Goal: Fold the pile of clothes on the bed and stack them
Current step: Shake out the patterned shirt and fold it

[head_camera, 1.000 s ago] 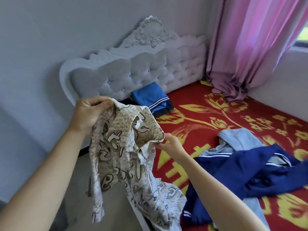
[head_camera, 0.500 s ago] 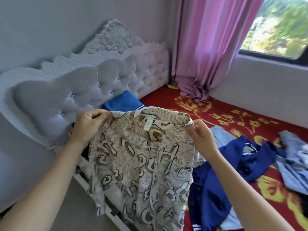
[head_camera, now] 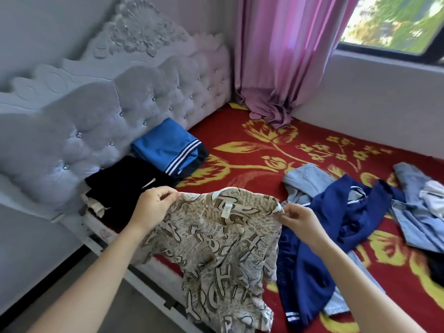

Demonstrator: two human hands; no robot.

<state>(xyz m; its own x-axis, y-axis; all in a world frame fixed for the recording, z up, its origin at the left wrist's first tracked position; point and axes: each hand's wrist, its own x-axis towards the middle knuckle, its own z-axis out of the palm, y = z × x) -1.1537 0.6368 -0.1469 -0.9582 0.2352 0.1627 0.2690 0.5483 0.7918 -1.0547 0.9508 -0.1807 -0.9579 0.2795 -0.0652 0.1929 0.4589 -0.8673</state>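
Red bedding [head_camera: 216,127] is stacked far left with folded clothes [head_camera: 165,150]; a patterned shirt [head_camera: 223,248] is pinched by fingers of the left hand [head_camera: 153,204] and right hand [head_camera: 300,219]; loose clothes [head_camera: 341,212] are left unfolded.

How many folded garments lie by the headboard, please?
2: the blue striped garment against the headboard, the black garment beside it, nearer the camera; others may lie beneath.

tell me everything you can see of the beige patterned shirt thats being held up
The beige patterned shirt is thin, soft-looking fabric printed with brown and white letter-like shapes. It hangs unfolded and wrinkled, its top edge pinched by the left hand and the right hand. A white label shows near the top. Its lower part hangs in front of the edge of the bed, beside a dark blue garment.
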